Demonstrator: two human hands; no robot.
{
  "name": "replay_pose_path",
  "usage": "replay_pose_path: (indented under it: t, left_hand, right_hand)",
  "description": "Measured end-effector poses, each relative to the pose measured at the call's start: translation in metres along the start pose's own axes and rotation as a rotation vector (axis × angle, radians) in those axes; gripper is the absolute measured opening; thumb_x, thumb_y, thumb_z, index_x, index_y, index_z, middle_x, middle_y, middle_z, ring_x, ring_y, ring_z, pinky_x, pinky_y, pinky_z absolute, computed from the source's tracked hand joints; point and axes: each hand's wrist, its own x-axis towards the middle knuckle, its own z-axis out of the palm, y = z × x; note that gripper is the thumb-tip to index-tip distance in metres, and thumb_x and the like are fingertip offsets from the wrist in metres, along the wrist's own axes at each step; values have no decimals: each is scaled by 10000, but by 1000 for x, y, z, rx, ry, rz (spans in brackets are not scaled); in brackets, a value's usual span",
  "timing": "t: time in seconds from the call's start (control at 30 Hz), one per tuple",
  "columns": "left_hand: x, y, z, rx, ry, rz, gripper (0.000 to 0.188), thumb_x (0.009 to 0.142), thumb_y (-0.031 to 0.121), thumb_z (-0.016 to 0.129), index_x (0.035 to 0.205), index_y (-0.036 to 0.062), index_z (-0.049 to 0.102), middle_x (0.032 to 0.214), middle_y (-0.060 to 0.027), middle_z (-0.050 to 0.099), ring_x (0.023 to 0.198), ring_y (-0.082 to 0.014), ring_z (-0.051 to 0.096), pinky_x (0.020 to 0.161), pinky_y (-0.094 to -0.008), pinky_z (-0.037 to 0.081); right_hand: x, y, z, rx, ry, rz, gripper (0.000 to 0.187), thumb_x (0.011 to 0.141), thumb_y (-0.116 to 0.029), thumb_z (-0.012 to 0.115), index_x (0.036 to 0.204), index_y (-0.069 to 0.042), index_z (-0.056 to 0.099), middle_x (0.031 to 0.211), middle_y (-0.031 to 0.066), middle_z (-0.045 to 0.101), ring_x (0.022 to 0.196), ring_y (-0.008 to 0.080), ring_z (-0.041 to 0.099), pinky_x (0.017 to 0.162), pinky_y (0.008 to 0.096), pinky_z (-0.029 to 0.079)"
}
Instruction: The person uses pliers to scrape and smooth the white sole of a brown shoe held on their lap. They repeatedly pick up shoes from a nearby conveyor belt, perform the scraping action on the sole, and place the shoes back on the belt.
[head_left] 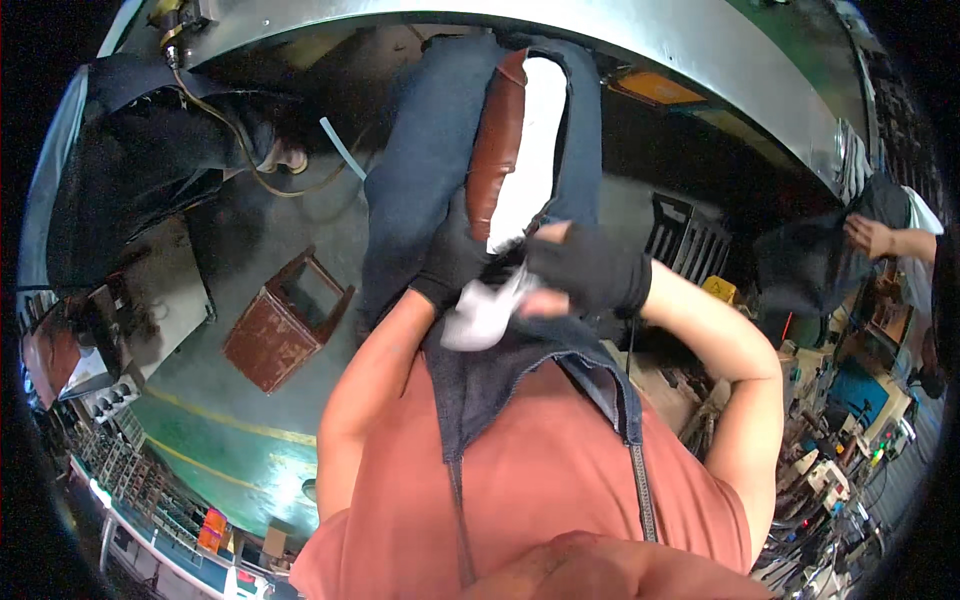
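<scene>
Gripping a bunched whitish cloth [478, 318] in the blurred, black-gloved right hand [578, 265], just below the left hand [458, 248]. Holding that left hand, also black-gloved, at the near end of a brown leather-like piece [497, 155] with a white face, laid lengthwise just beyond the hands, between dark blue trouser legs [420, 140]; cannot tell its grip. Wearing a denim apron [485, 385] just below the hands; facing a silver desk [500, 14] well beyond them.
</scene>
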Motion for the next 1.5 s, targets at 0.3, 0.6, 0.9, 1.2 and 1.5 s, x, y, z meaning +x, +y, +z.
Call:
replay_pose_path:
  t: [0.3, 0.6, 0.9, 1.2, 1.5]
  left_hand:
    - [-14, 60, -45, 260, -3, -23, 527, 746, 203, 704, 1183, 20, 473, 1114, -157, 567, 1007, -259, 577, 864, -364, 450]
    - [45, 138, -116, 320, 430, 118, 604, 670, 226, 795, 1170, 36, 514, 1120, -141, 580, 1055, -259, 553, 945, -358, 414]
    - [36, 44, -51, -173, 73, -304, 743, 812, 300, 661, 1365, -29, 290, 1346, -232, 401, 1267, -320, 383, 1020, -369, 325]
    - [15, 40, -14, 31, -61, -193, 729, 838, 307, 606, 1383, -12, 243, 1334, -212, 411, 1185, -300, 470, 1008, -317, 318]
    - [62, 16, 3, 285, 386, 8, 612, 913, 265, 480, 1365, -54, 220, 1365, -250, 336, 1283, -364, 331, 1048, -359, 281]
  right_hand:
    - [-23, 33, 35, 118, 41, 370, 398, 888, -411, 504, 879, -29, 615, 797, 209, 609, 706, 369, 602, 619, 424, 475]
    - [-117, 7, -15, 271, 54, 795, 389, 909, -373, 496, 851, 4, 573, 711, 149, 566, 640, 260, 543, 613, 352, 427]
    - [-70, 52, -12, 554, 68, 625, 361, 948, -347, 462, 889, -11, 580, 727, 5, 532, 700, 81, 485, 635, 246, 411]
    - [-3, 85, -2, -354, -79, 277, 388, 858, -396, 520, 841, -20, 613, 766, 196, 616, 680, 330, 622, 562, 434, 488]
    - [11, 71, -62, -234, -420, 275, 347, 910, -322, 471, 784, -40, 628, 715, 137, 644, 600, 292, 642, 592, 382, 518]
